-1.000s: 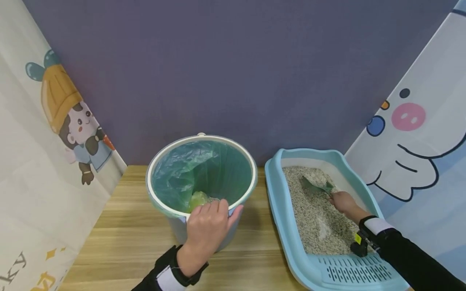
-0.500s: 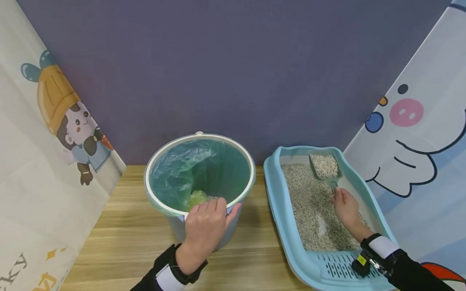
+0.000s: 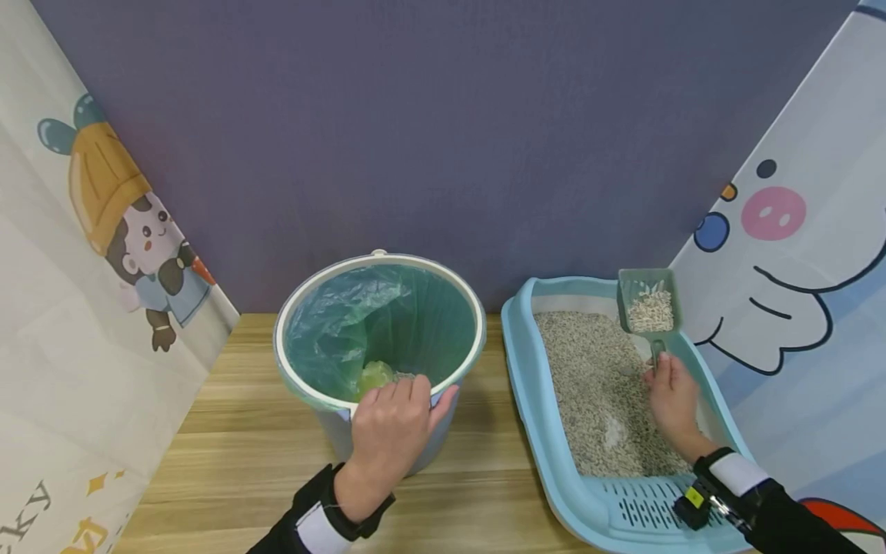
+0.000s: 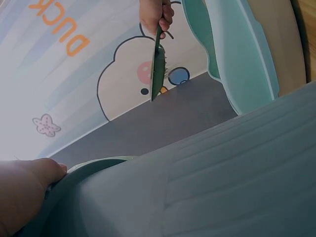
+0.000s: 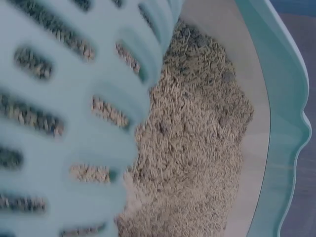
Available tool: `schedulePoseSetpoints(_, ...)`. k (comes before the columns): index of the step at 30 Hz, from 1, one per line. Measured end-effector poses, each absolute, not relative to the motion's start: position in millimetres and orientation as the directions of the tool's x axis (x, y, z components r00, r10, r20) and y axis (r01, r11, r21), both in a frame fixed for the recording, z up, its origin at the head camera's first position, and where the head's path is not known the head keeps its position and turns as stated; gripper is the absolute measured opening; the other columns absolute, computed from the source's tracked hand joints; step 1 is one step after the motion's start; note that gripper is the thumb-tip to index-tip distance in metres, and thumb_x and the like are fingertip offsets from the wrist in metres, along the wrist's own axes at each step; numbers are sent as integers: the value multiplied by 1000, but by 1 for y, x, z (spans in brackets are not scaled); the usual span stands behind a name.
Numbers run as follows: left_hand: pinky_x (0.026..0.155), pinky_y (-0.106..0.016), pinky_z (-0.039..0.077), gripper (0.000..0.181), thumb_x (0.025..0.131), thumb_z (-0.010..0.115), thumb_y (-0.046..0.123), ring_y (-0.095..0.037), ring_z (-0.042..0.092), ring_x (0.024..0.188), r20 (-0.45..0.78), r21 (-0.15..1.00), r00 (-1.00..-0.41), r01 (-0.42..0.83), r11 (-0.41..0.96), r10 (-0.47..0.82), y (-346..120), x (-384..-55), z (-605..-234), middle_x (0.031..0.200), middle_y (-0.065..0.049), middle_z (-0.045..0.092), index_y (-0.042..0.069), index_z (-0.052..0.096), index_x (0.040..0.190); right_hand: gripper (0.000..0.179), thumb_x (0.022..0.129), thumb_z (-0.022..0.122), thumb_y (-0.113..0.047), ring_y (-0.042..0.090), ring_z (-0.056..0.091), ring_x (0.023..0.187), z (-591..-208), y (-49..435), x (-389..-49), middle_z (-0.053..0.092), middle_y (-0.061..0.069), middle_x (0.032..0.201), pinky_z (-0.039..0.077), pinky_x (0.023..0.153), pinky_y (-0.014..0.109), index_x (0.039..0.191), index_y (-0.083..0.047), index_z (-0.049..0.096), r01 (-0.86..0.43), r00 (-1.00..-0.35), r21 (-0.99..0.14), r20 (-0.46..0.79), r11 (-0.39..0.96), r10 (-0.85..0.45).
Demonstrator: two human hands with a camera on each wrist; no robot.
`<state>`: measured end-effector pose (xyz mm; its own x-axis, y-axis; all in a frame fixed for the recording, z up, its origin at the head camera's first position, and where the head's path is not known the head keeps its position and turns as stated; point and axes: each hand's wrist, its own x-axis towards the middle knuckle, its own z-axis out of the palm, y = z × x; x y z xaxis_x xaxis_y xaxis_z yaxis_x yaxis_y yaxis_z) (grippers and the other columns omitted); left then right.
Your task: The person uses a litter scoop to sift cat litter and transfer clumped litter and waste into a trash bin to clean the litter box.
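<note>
My left hand (image 3: pixel 389 431) grips the near rim of a trash bin (image 3: pixel 339 435), fingers over the edge and thumb along the outside. A green plastic bag (image 3: pixel 332 331) lines the bin, with a yellow-green bundle (image 3: pixel 376 377) low inside. My right hand (image 3: pixel 673 392) holds a green litter scoop (image 3: pixel 647 281) by its handle, carrying a small heap of pale litter pellets (image 3: pixel 651 312). The scoop is raised over the back right side of the blue litter box (image 3: pixel 526 408). In the left wrist view the scoop (image 4: pixel 158 74) appears edge-on. The right wrist view shows neither hand nor scoop.
Grey-beige litter (image 3: pixel 588 385) fills the box, with a white patch in it. A slotted step (image 3: pixel 644 512) forms its near end. Bin and box stand apart on a wooden table (image 3: pixel 471 500). Behind is a dark wall (image 3: pixel 443 138), with printed curtains (image 3: pixel 775 308) at both sides.
My right hand has lifted the scoop out of the litter and moved it right, toward the box's back right edge. The heap in it looks smaller than half a second ago. My left hand stays put.
</note>
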<state>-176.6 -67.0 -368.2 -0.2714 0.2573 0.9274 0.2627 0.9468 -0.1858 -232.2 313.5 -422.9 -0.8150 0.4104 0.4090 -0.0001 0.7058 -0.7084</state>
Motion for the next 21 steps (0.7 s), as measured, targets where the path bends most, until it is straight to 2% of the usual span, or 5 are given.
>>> schedulePoseSetpoints(7,38,-24,21,51,89,48,44,-11,32,33,929,-183,-267,264,947,255,-66,-177,-368,41,3,27,14,30,51,32,99,33,-14,24,42,43,-413,335,-232,49,20,56,30,43,35,87,10,50,55,-790,-392,545,918,280)
schedulePoseSetpoints(11,38,-24,21,52,89,47,44,-11,32,33,929,-182,-268,262,948,253,-66,-177,-368,41,3,27,14,30,51,37,100,25,-18,25,43,39,-407,347,-229,46,15,49,29,35,36,93,12,46,147,-896,-255,374,956,238)
schedulePoseSetpoints(14,38,-24,21,52,90,47,43,-11,31,33,928,-184,-271,261,948,255,-67,-177,-367,41,3,27,14,30,51,34,99,26,-17,22,41,38,-408,351,-228,44,11,47,28,34,32,85,9,43,156,-943,-185,264,970,202)
schedulePoseSetpoints(17,38,-24,21,52,89,47,44,-11,31,33,926,-189,-272,263,946,260,-67,-177,-367,41,3,27,14,30,51,32,98,29,-13,20,40,39,-409,351,-229,42,10,48,28,37,30,72,2,41,138,-959,-192,218,972,180)
schedulePoseSetpoints(21,38,-24,21,52,90,47,44,-11,31,33,925,-190,-274,265,945,263,-67,-177,-367,41,3,28,14,30,51,40,100,21,-17,15,37,45,-408,349,-235,46,7,57,30,45,30,75,1,46,179,-974,-436,48,882,221)
